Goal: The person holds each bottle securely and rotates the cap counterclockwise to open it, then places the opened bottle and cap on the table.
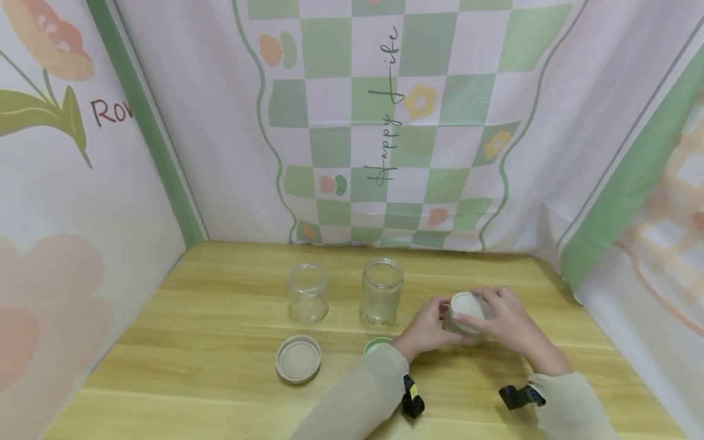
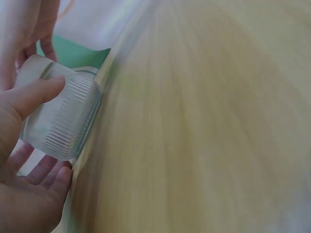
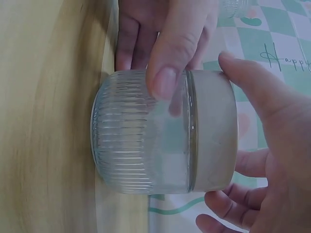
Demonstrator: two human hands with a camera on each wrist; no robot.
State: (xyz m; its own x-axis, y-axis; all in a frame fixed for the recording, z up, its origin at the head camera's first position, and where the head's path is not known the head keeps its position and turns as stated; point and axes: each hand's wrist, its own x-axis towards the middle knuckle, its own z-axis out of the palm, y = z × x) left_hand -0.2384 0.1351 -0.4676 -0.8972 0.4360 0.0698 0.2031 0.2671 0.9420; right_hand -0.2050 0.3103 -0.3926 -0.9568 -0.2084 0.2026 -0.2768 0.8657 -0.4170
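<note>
Toward the right of the table in the head view is a ribbed clear glass jar (image 3: 126, 131) with a pale beige lid (image 1: 466, 304) on its mouth. My left hand (image 1: 426, 333) grips the glass body from the left, its thumb laid along the side, as the left wrist view shows. My right hand (image 1: 508, 321) holds the lid by its rim, thumb on one side and fingers on the other. Whether the jar's base touches the table cannot be told.
Two lidless glass jars stand farther back, a shorter one (image 1: 308, 293) and a taller one (image 1: 382, 291). A beige lid (image 1: 298, 359) lies in front of the shorter jar. A green-rimmed lid (image 1: 376, 344) is partly hidden by my left sleeve. A patterned curtain (image 1: 379, 208) hangs behind the table.
</note>
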